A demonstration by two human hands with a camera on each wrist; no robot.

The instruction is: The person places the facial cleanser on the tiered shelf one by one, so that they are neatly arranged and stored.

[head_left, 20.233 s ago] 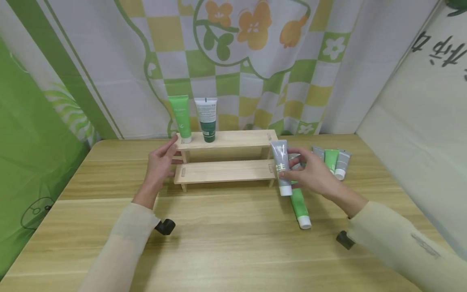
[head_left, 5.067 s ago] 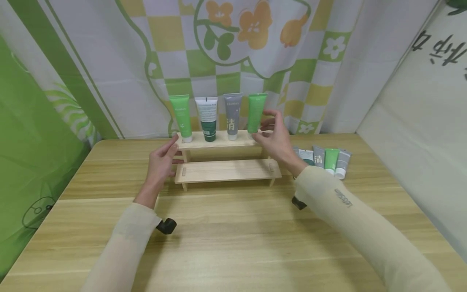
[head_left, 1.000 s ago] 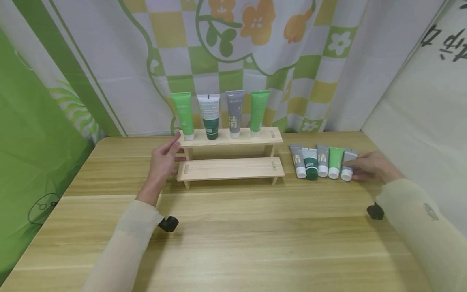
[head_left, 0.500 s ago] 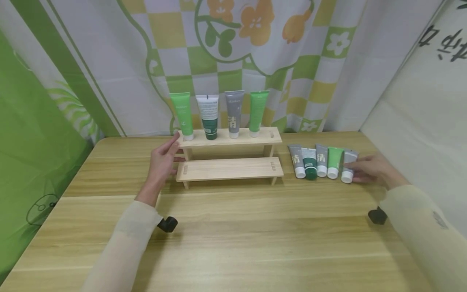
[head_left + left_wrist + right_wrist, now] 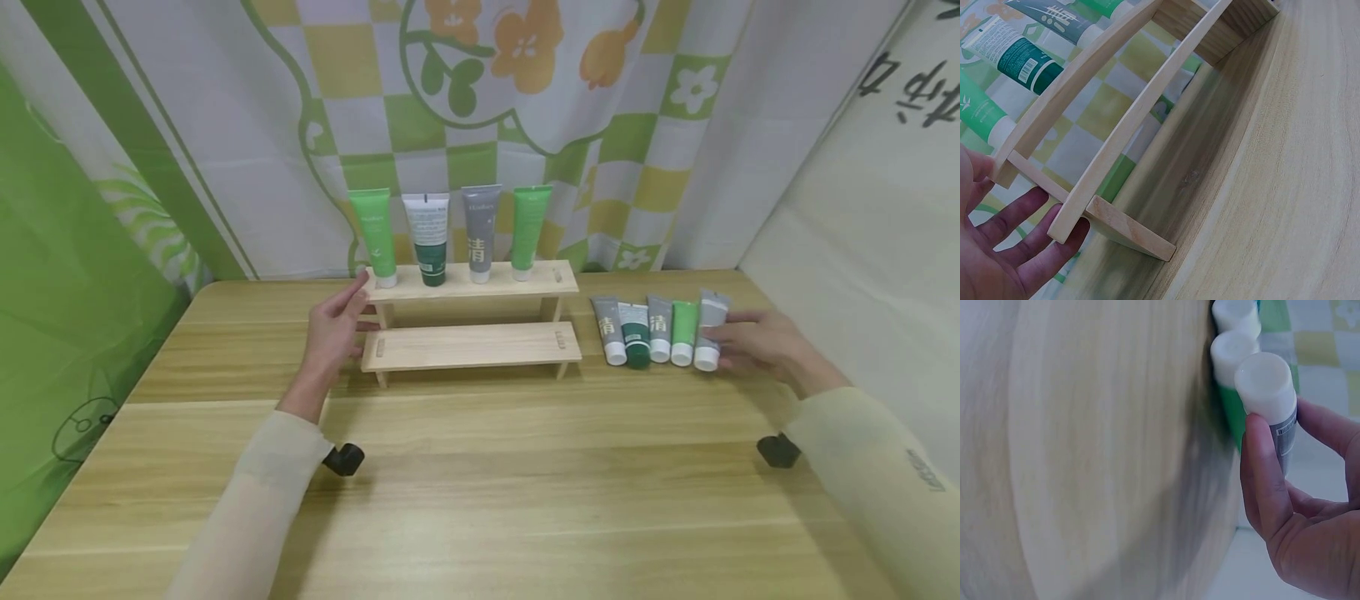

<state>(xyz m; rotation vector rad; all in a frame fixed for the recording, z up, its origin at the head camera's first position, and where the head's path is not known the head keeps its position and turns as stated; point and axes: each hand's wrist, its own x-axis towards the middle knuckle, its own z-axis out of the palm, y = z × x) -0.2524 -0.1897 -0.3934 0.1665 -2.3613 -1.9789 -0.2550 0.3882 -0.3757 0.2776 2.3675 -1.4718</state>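
My right hand (image 5: pixel 765 346) pinches a grey squeeze tube (image 5: pixel 708 333) with a white cap at the right end of the row on the table. The right wrist view shows this tube's white cap (image 5: pixel 1265 384) pointing up, thumb and fingers on either side. My left hand (image 5: pixel 333 333) holds the left end of a two-tier wooden shelf (image 5: pixel 472 348), its thumb at the upper plank and fingers by the lower one. On the upper tier stand a green tube (image 5: pixel 375 237), a white-and-dark-green tube (image 5: pixel 429 242), a grey tube (image 5: pixel 481 237) and another green tube (image 5: pixel 530 233), caps down.
Beside the held tube lie a green tube (image 5: pixel 683 333), a grey tube (image 5: pixel 659 329), a white-and-green tube (image 5: pixel 635 337) and a further grey tube (image 5: pixel 609 332). A patterned curtain (image 5: pixel 517 108) hangs behind the wooden table (image 5: pixel 480 483); a pale wall sheet (image 5: pixel 877 225) borders the right.
Over the earlier frames a grey and then a green tube came onto the upper tier. In the last half second the right-end grey tube has lifted and tilted up in my right hand.
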